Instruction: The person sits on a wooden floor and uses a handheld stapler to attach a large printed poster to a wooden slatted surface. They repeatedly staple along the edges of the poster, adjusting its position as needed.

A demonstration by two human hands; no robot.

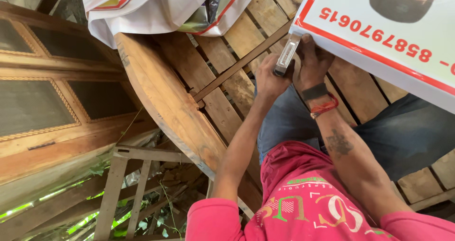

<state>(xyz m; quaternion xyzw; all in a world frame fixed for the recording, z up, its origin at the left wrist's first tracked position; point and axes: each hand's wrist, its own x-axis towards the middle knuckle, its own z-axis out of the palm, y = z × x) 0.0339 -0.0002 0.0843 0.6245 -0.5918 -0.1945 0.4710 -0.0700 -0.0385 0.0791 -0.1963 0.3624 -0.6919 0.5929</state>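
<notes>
A white sign board (379, 13) with a red border lies tilted over my lap at the upper right. My left hand (269, 79) is closed around a silver metal tool (286, 56), likely a staple gun, pressed against the board's lower left corner. Right beside it, my right hand (310, 60) grips that same corner from below, with a black band and red thread on its wrist. I wear a pink shirt and blue jeans.
I sit on a round slatted wooden platform (166, 94) with a diagonal brace. A crumpled white banner bundle (151, 8) lies at its far edge. Wooden panelled doors (47, 103) stand on the left. A wooden slatted frame (128, 184) and green plants lie below.
</notes>
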